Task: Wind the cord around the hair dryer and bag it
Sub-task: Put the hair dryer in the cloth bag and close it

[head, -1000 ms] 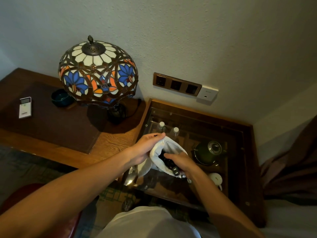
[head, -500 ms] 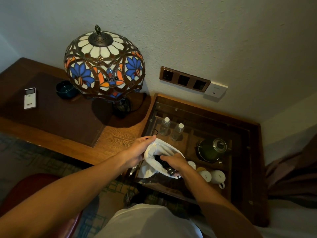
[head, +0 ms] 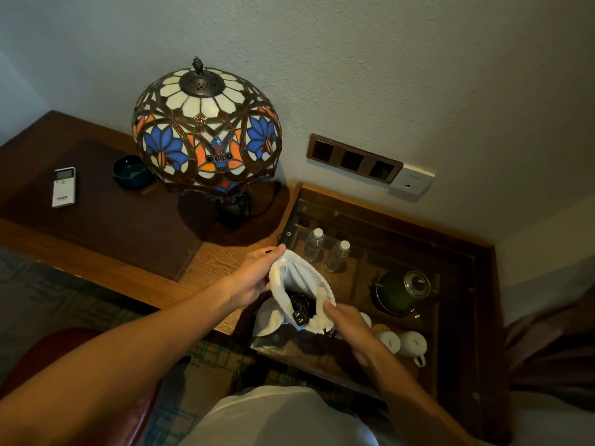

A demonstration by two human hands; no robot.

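Observation:
A white cloth bag [head: 297,278] hangs open over the glass-topped cabinet [head: 450,249]. My left hand [head: 257,275] pinches its left rim near the top. My right hand [head: 349,320] grips the right rim lower down. Inside the mouth lies the black hair dryer [head: 299,304], mostly hidden, with its black plug [head: 299,317] showing at the opening. The rest of the cord is out of sight in the bag.
A stained-glass lamp [head: 206,133] stands on the wooden desk [head: 96,262], with a white remote [head: 64,187] and dark bowl [head: 130,172] to the left. Under the glass are two bottles [head: 314,244], a green kettle [head: 402,292] and white cups [head: 412,344]. Wall sockets [head: 354,158] are behind.
My right hand has come out of the bag's mouth and now holds its right rim; the plug shows in the opening. The view shifted slightly.

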